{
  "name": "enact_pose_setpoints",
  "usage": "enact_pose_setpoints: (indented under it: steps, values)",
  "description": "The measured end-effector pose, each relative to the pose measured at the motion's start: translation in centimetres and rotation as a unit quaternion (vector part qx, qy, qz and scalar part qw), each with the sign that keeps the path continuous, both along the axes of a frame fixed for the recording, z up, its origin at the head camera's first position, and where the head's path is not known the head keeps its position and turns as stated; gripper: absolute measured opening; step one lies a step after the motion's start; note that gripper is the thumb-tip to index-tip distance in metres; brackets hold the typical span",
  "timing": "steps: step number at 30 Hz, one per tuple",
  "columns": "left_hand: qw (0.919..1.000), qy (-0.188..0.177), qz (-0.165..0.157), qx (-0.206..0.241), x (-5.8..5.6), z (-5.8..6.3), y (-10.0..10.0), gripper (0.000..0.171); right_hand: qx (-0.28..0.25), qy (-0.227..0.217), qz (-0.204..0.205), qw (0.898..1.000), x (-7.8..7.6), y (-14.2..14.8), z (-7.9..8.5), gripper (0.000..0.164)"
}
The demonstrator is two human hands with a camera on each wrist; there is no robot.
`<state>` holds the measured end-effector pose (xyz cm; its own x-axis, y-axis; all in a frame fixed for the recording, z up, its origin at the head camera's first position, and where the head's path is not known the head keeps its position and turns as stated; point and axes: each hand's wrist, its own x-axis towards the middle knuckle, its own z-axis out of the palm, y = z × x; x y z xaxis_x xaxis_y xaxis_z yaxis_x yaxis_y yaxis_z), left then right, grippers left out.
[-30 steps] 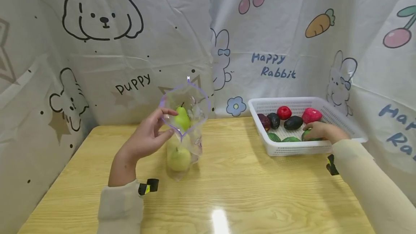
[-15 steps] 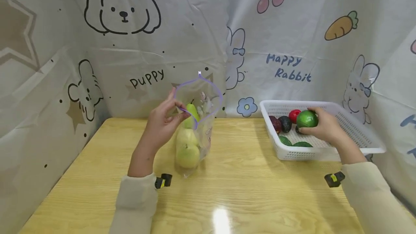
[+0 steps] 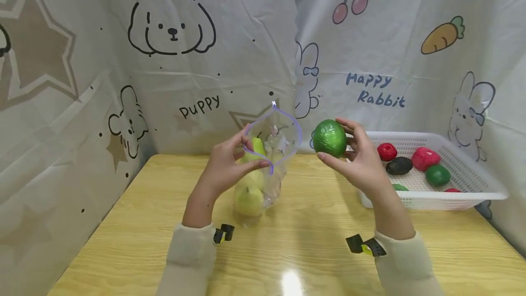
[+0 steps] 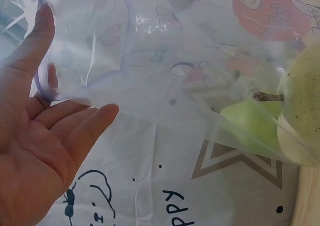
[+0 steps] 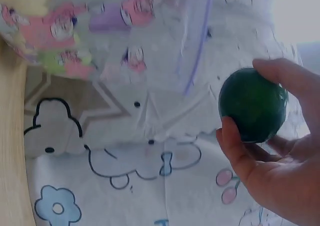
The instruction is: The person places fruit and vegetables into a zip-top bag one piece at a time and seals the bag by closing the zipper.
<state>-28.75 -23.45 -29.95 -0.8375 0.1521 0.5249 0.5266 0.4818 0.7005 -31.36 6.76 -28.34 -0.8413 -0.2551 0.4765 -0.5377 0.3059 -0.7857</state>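
Observation:
My left hand [image 3: 228, 166] holds the rim of a clear zip bag [image 3: 276, 186] with a purple edge, its thumb and fingers spread at the gaping mouth. The bag stands upright. Inside are a green pear [image 3: 258, 146] and a round, pale yellow pear [image 3: 249, 201] lower down; the left wrist view shows the green pear [image 4: 250, 121] through the film. To the right of the bag, apart from it, my right hand [image 3: 363, 163] grips a shiny green round fruit [image 3: 330, 138] in the air between thumb and fingers.
A white perforated basket [image 3: 456, 199] stands at the right of the wooden table [image 3: 312, 245]. In it lie red fruits [image 3: 426, 159], a dark oval fruit [image 3: 399, 166] and green ones [image 3: 437, 175]. A printed cloth [image 3: 197, 81] hangs behind.
My right hand has taken the green round fruit out of the basket and carried it left toward the bag. The left hand stays at the bag's rim; the head view has shifted.

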Motion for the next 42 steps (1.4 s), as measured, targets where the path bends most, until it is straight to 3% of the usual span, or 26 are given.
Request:
enact_pose_setpoints:
  steps: [4,14,23,27,32,42]
  values:
    - [0.9998,0.017,0.007,-0.010,-0.1,0.0,0.1,0.041,-0.015,0.010,0.014,1.000,0.4,-1.9,-0.1,0.079]
    - [0.9980,0.060,-0.011,-0.019,-0.6,0.5,0.6,0.032,-0.047,0.105,0.020,0.993,0.5,-5.1,-0.3,0.077]
    - [0.9978,0.052,-0.015,-0.039,-0.6,-0.1,1.2,0.032,-0.055,0.126,-0.007,0.991,0.4,-5.6,-1.8,0.069]
    - [0.9975,0.053,-0.022,-0.040,-0.7,-0.3,1.7,0.044,-0.059,0.126,-0.012,0.990,0.4,-5.2,-2.3,0.066]
    - [0.9980,0.045,-0.020,-0.040,-0.4,-0.5,1.9,0.032,-0.063,0.120,-0.010,0.991,0.4,-4.9,-2.6,0.066]
    - [0.9987,0.043,-0.008,-0.028,0.2,-0.7,2.0,0.033,-0.056,0.111,-0.025,0.992,1.2,-4.8,-2.7,0.068]
